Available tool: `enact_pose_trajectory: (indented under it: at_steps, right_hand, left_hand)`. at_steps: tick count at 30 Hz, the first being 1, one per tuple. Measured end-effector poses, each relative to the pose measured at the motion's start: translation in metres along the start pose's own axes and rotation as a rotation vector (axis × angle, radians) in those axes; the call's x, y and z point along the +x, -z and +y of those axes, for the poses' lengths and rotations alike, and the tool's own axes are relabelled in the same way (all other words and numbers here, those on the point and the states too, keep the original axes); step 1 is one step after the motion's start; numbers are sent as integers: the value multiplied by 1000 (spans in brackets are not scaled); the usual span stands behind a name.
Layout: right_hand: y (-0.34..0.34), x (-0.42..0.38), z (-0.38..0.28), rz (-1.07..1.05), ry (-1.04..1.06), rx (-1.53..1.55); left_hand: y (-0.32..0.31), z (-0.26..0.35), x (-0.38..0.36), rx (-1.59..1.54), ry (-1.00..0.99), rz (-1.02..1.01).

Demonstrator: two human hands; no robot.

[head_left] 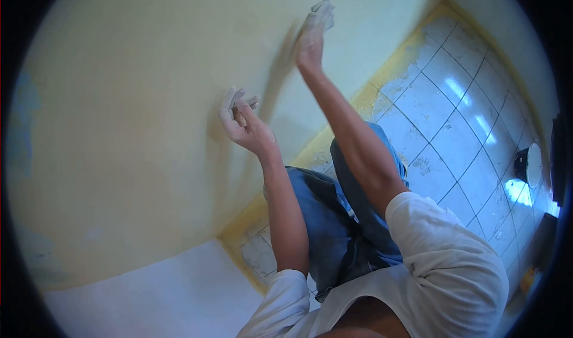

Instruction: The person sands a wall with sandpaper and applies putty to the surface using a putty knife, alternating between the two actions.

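Observation:
My right hand [310,42] reaches up and lies against the pale yellow wall [161,117]. Its dusty fingers are pressed on a small folded grey piece of sandpaper [324,11], which sticks out past the fingertips. Lower and to the left, my left hand [246,123] hovers close beside the wall, casting a shadow on it. The left fingers, coated in whitish dust, are loosely curled and apart, with nothing visible in them.
White floor tiles [427,108] meet the wall along a yellow, dust-strewn edge. A black container with a white top [528,165] stands on the floor at the right. My bent knees [316,212] are close to the wall. A white surface [161,296] lies at lower left.

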State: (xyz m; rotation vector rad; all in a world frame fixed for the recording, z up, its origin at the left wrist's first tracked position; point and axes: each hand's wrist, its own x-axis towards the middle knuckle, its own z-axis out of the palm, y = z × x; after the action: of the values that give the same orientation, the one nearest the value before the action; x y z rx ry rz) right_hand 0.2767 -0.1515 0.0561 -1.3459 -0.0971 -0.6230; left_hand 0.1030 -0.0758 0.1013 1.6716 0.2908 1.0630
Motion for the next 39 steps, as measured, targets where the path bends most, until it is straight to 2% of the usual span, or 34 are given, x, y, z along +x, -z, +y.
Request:
enact_pose_trajectory:
  at_steps: [3,5,7,8,9,12,15,18,21,24,25,29,30,33,36,39]
  right_hand:
    - [-4,-15,21,-50,45,-44]
    - [-18,-57,-10,-182,85,-165]
    - [-19,-73,-29,-227,81,-123]
    - [-23,-72,-35,-244,80,-93]
    - [-30,-66,-27,-169,104,-162]
    - [-24,-17,-21,-31,84,-96]
    - [-12,-22,-34,-88,125,-122]
    - [-20,-78,-46,-240,143,-127]
    - [-30,-64,-30,-150,241,-209]
    - [-17,-2,-37,-51,216,-118]
    - [-5,-1,-48,-111,124,-28]
    - [-7,-63,-39,-300,245,-150]
    - [-6,-58,-37,-285,264,-192]
    - [-14,-30,-29,-194,310,-235]
    - [0,4,-62,-148,155,9]
    - [-4,-60,-48,-317,189,-79]
  left_hand:
    - [6,-9,3,-32,-22,0]
    - [-2,-1,4,-54,1,69]
    - [-7,2,5,-76,-13,129]
    - [-8,1,6,-88,-38,154]
    - [-7,0,8,-95,-64,173]
    - [0,5,5,-28,-86,135]
    - [10,9,4,23,-6,6]
    - [14,-9,12,54,70,-77]
    - [31,-18,16,238,25,-229]
    - [44,30,3,317,282,-365]
    - [44,42,-1,318,258,-408]
    - [25,5,-4,142,161,-421]
    - [24,-15,-5,147,140,-412]
    - [19,-19,-3,90,146,-355]
    - [29,-17,-3,124,186,-377]
    - [24,-32,-2,221,247,-418]
